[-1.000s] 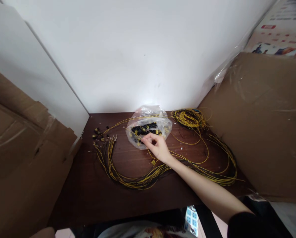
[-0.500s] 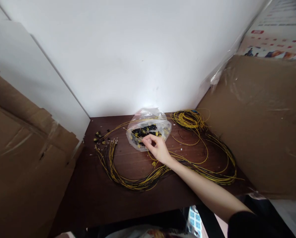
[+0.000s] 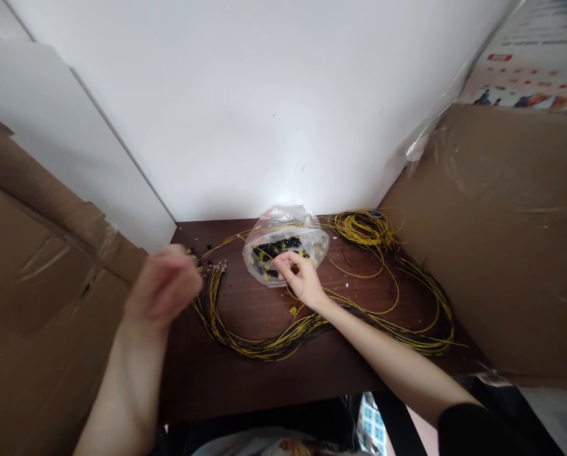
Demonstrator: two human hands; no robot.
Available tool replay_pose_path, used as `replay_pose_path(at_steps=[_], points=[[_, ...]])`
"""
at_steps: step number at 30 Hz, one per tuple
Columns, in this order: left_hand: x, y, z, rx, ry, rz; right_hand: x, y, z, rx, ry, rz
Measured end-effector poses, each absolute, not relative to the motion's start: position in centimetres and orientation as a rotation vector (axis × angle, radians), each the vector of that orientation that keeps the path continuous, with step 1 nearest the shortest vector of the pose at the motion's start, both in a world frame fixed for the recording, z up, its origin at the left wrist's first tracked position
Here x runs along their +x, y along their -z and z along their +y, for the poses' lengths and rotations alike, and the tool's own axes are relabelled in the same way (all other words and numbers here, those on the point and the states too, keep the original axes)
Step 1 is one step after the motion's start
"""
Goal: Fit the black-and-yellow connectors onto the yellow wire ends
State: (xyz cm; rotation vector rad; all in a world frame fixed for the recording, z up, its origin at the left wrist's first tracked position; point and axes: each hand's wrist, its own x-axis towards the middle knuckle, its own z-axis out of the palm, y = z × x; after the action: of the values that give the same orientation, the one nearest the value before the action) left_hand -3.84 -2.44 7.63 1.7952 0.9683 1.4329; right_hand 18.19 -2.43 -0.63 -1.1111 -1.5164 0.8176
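Observation:
My right hand [image 3: 299, 277] pinches a thin yellow wire [image 3: 261, 249] between thumb and fingertips, in front of a clear plastic bag [image 3: 322, 244]. Small black and yellow parts [image 3: 278, 245] lie inside that bag. My left hand [image 3: 167, 285] hangs over the left side of the table, smeared by motion, so its fingers cannot be made out. Below the right hand runs a bundle of yellow and black wires [image 3: 264, 348], its tipped ends [image 3: 219, 269] pointing up at the left. One small yellow piece [image 3: 293, 311] rests near the right wrist.
A coil of yellow wire [image 3: 362, 229] sits at the back right of the dark brown table [image 3: 207, 386]. Cardboard stands on the left [image 3: 41, 304] and right [image 3: 502, 253], and a white panel [image 3: 274, 114] closes the back. Small loose parts [image 3: 210, 247] lie at back left.
My left hand has come into view from the lower left, over the table's left side. My right hand stays almost in place, still pinching the yellow wire.

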Motion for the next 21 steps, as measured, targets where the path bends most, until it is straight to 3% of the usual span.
replay_pose_path(at_steps=[2, 7, 21], points=[[-1.6, -6.5, -2.1, 1.971, -1.169, 1.032, 18.0, 0.6, -2.4, -1.101, -0.844, -1.491], [3.4, -3.2, -1.1, 2.61, -1.106, 0.894, 18.2, -0.1, -2.7, -1.038, -0.899, -1.43], [3.3, -0.8, -1.0, 2.549, -1.319, 0.815, 19.8, -1.4, -2.4, -1.043, -1.101, -1.534]])
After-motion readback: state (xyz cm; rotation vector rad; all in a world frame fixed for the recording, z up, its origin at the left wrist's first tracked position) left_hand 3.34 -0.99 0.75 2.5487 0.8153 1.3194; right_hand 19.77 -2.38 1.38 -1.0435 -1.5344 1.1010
